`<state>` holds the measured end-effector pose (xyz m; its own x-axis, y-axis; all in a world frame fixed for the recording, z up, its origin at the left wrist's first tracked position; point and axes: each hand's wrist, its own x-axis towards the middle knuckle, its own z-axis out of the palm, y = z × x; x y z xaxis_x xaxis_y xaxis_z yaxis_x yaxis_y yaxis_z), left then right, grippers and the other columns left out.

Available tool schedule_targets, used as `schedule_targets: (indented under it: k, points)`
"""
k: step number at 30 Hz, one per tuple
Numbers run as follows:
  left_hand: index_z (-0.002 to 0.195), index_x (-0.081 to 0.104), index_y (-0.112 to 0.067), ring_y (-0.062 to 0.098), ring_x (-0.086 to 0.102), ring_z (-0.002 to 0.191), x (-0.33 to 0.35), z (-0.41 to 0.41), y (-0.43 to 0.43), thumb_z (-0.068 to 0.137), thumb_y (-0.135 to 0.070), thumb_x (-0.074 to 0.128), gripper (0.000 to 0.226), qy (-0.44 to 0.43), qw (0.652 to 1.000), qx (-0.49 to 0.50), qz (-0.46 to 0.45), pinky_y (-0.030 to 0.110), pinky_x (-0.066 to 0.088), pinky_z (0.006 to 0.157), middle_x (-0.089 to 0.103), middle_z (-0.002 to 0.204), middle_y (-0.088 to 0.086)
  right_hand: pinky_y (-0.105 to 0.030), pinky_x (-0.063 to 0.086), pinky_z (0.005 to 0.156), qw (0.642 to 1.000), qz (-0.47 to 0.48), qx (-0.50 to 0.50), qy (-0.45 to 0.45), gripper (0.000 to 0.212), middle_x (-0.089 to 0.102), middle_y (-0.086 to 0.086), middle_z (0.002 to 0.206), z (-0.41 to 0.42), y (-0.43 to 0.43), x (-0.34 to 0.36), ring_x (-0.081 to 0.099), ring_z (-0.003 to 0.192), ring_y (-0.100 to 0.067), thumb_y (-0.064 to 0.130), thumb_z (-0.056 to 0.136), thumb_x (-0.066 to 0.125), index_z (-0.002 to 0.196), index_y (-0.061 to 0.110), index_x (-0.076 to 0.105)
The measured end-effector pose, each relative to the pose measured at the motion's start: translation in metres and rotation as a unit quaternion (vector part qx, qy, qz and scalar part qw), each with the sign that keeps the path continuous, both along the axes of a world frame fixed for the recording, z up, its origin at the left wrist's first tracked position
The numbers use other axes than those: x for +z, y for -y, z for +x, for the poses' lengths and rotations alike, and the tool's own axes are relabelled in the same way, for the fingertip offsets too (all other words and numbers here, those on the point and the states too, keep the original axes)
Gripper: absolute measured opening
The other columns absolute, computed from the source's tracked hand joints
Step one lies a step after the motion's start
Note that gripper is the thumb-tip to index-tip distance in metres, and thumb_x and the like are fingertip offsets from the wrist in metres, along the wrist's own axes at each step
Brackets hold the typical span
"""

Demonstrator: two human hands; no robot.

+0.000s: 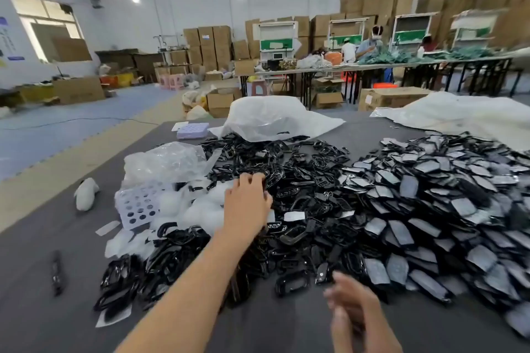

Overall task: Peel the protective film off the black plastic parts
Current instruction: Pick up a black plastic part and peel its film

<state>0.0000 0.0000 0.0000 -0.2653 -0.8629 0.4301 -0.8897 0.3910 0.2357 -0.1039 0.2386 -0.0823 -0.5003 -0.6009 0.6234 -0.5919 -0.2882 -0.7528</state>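
Black plastic parts lie heaped from centre to right; our left hand reaches into them, grip hidden; right hand, near, blurred. We risk dragging tangled neighbours loose.

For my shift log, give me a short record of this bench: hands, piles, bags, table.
left hand: reaching onto middle pile, grip unclear
right hand: blurred, near table's front edge, grip unclear
middle pile: glossy black frames
right pile: black parts with grey faces
bags: clear, left of middle pile
table: grey
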Motion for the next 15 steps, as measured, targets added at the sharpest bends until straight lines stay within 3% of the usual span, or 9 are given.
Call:
schedule_targets:
  k: [4, 8, 10, 12, 14, 15]
  points:
    - [0.147, 0.036, -0.021, 0.034, 0.041, 0.133, -0.004, -0.006, 0.053, 0.098, -0.029, 0.050, 0.052, 0.173, 0.982, 0.023, 0.078, 0.047, 0.035, 0.107, 0.040, 0.148, 0.011, -0.009, 0.046, 0.072, 0.996, 0.028, 0.088, 0.009, 0.048, 0.062, 0.018, 0.110, -0.022, 0.060, 0.045, 0.061, 0.089, -0.009, 0.012, 0.098, 0.051, 0.119, 0.056, 0.052]
    - [0.127, 0.055, -0.013, 0.032, 0.056, 0.116, -0.013, 0.003, 0.078, 0.099, -0.021, 0.047, 0.030, 0.249, 0.965, 0.001, 0.078, 0.043, 0.047, 0.091, 0.063, 0.123, 0.010, -0.014, 0.049, 0.073, 0.989, 0.058, 0.121, 0.066, 0.044, 0.058, 0.023, 0.111, -0.044, 0.094, 0.045, 0.059, 0.086, -0.006, 0.017, 0.099, 0.050, 0.119, 0.056, 0.049]
    - [0.117, 0.057, -0.011, 0.033, 0.064, 0.102, -0.011, 0.010, 0.086, 0.097, -0.010, 0.046, 0.023, 0.238, 0.971, -0.007, 0.034, 0.042, 0.051, 0.078, 0.068, 0.109, 0.010, -0.017, 0.051, 0.068, 0.989, 0.054, 0.109, 0.089, 0.042, 0.058, 0.024, 0.110, -0.053, 0.116, 0.047, 0.059, 0.077, -0.008, 0.016, 0.101, 0.050, 0.120, 0.054, 0.050]
    - [0.119, 0.057, -0.011, 0.034, 0.065, 0.100, -0.009, 0.020, 0.090, 0.096, -0.006, 0.045, 0.026, 0.199, 0.980, -0.014, 0.024, 0.044, 0.053, 0.080, 0.069, 0.107, 0.012, -0.018, 0.051, 0.063, 0.984, 0.060, 0.118, 0.118, 0.041, 0.057, 0.025, 0.107, -0.058, 0.135, 0.049, 0.060, 0.079, -0.008, 0.014, 0.101, 0.049, 0.119, 0.051, 0.052]
    - [0.126, 0.059, -0.012, 0.033, 0.066, 0.094, -0.004, 0.032, 0.092, 0.099, -0.007, 0.042, 0.032, 0.087, 0.995, -0.006, 0.043, 0.042, 0.052, 0.079, 0.071, 0.105, 0.015, -0.016, 0.049, 0.057, 0.979, 0.061, 0.134, 0.140, 0.042, 0.058, 0.025, 0.104, -0.060, 0.150, 0.051, 0.060, 0.081, -0.010, 0.012, 0.101, 0.049, 0.116, 0.051, 0.052]
    - [0.127, 0.061, -0.013, 0.027, 0.066, 0.083, 0.000, 0.036, 0.089, 0.100, -0.008, 0.042, 0.034, 0.019, 0.999, -0.001, 0.044, 0.036, 0.051, 0.072, 0.072, 0.098, 0.013, -0.017, 0.048, 0.054, 0.976, 0.063, 0.145, 0.152, 0.042, 0.058, 0.025, 0.102, -0.060, 0.157, 0.052, 0.060, 0.080, -0.013, 0.012, 0.101, 0.049, 0.115, 0.051, 0.053]
